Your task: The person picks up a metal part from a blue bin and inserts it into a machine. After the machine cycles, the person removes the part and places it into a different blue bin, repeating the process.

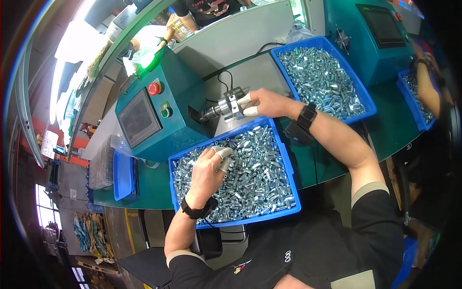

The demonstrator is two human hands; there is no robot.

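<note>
Hands are split between two jobs at this bench. The left hand (206,172) rests down in the blue bin (288,192) of small silvery metal sleeves (255,168) right in front of the person, its taped fingertips pinched narrowly around one sleeve (225,163) lifted just off the heap. The right hand (269,102) reaches forward past the bin's far rim to the chuck fixture (222,107), fingers closed lightly about its clamp block; whether a part sits between those fingertips I cannot tell. The fixture points toward the teal control box (159,113), which stands beyond the left hand with a red button and a green one beside its dark screen.

A second blue bin (368,103), also heaped with silvery parts, lies just past the right wrist, which wears a black strap; the left wrist has one too. Another person's forearm (428,84) works at a third bin far out to the right.

To do this well, I would judge that the left should take only one sleeve, held by its sides so an end stays free, and the right should keep its fingertips on the block and off the chuck's nose. Feeding the piece straight along the spindle's line would likely save jamming.
</note>
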